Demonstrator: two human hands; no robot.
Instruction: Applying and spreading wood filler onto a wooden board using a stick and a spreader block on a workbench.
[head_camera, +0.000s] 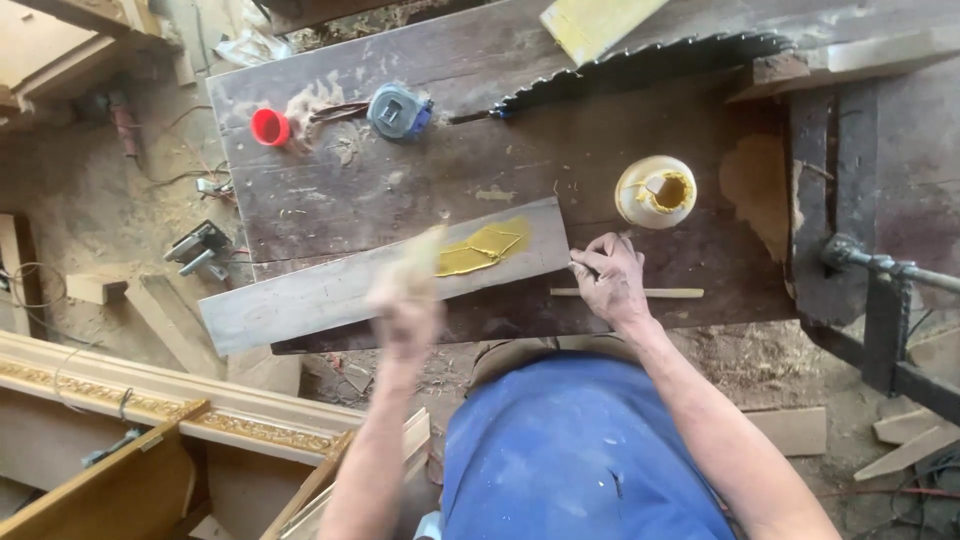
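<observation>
Two bare hands are working over a grey plank (330, 290) streaked with yellow glue (482, 247) on a dark wooden workbench (420, 180).

The plank is lying slanted along the bench's near edge, its left end jutting past the corner, the wet yellow patch sitting near its right end. The left hand (405, 305) is hovering above the plank's middle, blurred, seeming to be gripping a pale strip; how tightly it is closing cannot be told. The right hand (610, 280) is resting knuckles up at the plank's right end, fingers curled and touching that end, just above a thin wooden stick (665, 293). An open glue pot (656, 191) is standing behind it. A red cap (270, 127) and tape measure (399, 111) are lying near the far left corner, with bare boards between.
</observation>
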